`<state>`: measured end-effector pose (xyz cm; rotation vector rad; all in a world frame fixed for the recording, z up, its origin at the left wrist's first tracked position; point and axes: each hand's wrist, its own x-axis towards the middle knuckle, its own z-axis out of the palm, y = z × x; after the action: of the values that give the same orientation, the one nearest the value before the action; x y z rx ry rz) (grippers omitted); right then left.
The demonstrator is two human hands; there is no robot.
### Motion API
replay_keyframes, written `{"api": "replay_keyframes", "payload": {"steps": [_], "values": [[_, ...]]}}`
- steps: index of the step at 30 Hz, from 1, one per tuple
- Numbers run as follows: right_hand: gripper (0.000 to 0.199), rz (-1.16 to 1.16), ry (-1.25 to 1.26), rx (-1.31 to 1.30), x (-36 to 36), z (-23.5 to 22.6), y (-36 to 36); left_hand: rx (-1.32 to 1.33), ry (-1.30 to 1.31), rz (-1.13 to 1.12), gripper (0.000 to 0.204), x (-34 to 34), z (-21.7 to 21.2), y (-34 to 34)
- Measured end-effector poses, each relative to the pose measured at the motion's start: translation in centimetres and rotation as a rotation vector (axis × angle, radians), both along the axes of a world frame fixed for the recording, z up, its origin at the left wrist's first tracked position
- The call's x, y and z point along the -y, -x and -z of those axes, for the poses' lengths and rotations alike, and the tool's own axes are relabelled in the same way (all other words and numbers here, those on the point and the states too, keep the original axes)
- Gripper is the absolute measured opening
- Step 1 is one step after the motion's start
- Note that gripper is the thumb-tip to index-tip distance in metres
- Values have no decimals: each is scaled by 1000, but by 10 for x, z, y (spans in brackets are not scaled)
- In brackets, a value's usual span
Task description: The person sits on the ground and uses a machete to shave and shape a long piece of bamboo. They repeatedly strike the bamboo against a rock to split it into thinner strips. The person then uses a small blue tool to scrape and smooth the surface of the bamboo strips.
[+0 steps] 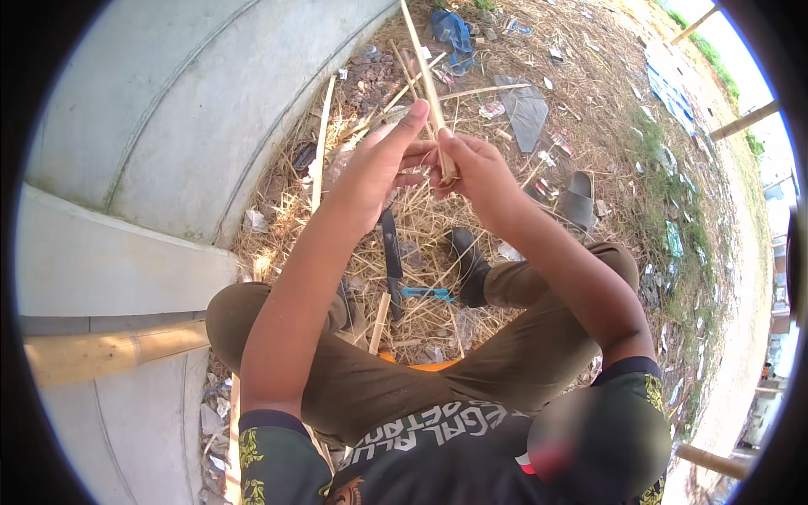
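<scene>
A long, pale bamboo strip (427, 71) slants up and away from my hands to the top edge of the view. My right hand (480, 172) grips its near end, the thumb pressed along the strip and the fingers curled beneath. Just left of it is my left hand (383, 164), thumb raised and apart, with its fingers stretched toward the strip's near end. Whether those fingertips touch the strip is hard to see. Below the hands, a black knife-like tool (391, 257) and a light blue cutter (427, 293) lie on the straw-strewn ground between my legs.
A curved grey concrete wall (194, 101) rises on the left, with a thick bamboo pole (118, 353) beside it. Loose bamboo strips (322, 143), shavings and litter cover the ground. A grey sandal (577, 202) and a blue plastic bag (452, 32) lie farther off.
</scene>
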<state>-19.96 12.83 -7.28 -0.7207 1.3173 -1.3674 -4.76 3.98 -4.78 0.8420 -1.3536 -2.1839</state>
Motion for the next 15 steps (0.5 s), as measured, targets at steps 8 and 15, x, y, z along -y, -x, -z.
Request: {"api": "replay_keyframes", "payload": {"steps": [8,15], "values": [[66,23,-180,19,17,160,-40,114,171,-196,15,32,58,-9],[55,-877,-618,-1498,-111,322,-83,-115,-89,-97,21,17,24,-25]]}}
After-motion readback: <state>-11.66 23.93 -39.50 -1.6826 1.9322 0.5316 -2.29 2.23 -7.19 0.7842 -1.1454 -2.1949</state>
